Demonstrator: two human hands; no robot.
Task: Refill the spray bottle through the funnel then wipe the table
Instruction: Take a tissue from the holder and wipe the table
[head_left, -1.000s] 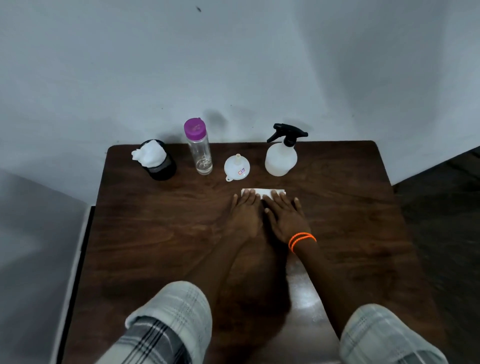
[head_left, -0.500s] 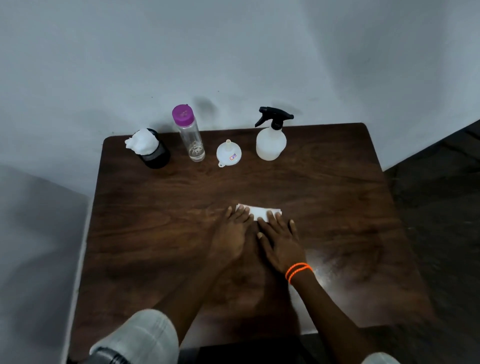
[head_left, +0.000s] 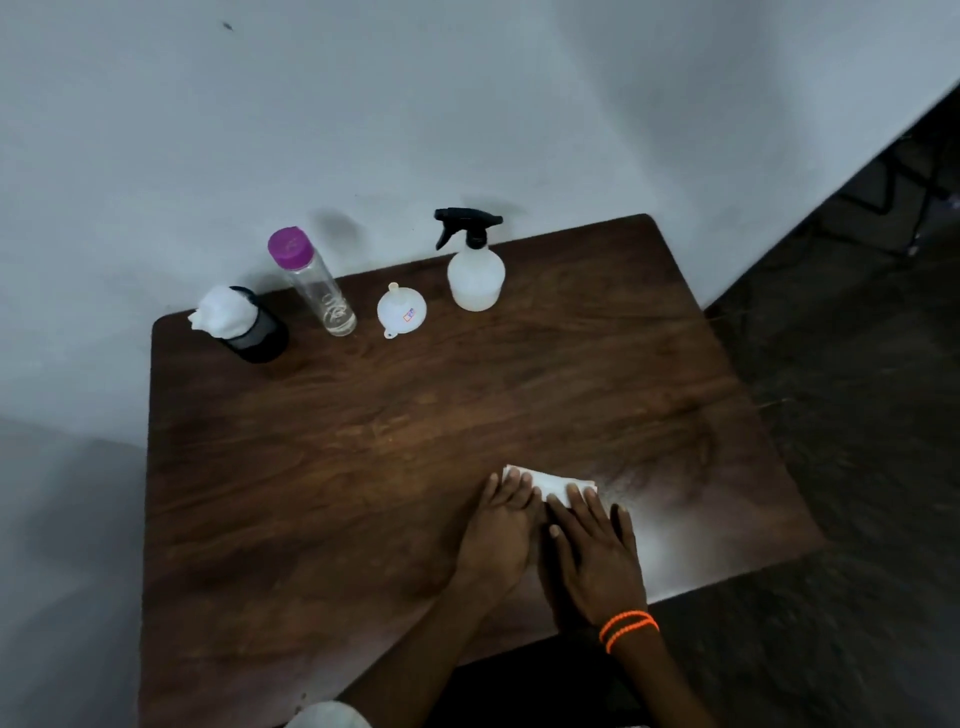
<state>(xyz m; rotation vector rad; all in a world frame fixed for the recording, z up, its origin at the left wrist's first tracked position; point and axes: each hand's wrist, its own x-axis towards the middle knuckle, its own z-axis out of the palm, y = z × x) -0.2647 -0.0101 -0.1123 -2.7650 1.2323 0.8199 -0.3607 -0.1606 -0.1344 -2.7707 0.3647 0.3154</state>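
Down at the near edge of the tabletop (head_left: 322, 467), both hands lie flat, side by side and touching along their inner edges. The left hand (head_left: 498, 540) has its fingers straight and close together, its tips on the left end of a folded white tissue (head_left: 553, 483). The right hand (head_left: 597, 561) sits just beside it, fingers straight and slightly fanned, its tips on the tissue's right end; two orange bangles (head_left: 628, 629) ring that wrist. The tissue lies flat on the wood beneath both sets of fingertips, towards the near right part of the tabletop, with only its far strip showing past the fingers. A pale sheen shows on the wood just right of the right hand, near the near right corner.

Across the bare middle to the far edge, four things stand in a row, well apart from the hands. Nearest the far left corner is a black holder (head_left: 257, 338) stuffed with white tissues (head_left: 226, 309). Next to it is a clear water bottle (head_left: 324, 296) with a purple cap (head_left: 290, 248), almost empty. Then a white funnel (head_left: 401, 310) rests mouth down, spout up, between the water bottle and the spray bottle (head_left: 475, 275), which stands upright, its black trigger head (head_left: 467, 226) screwed on. Behind them is a grey wall (head_left: 467, 104).
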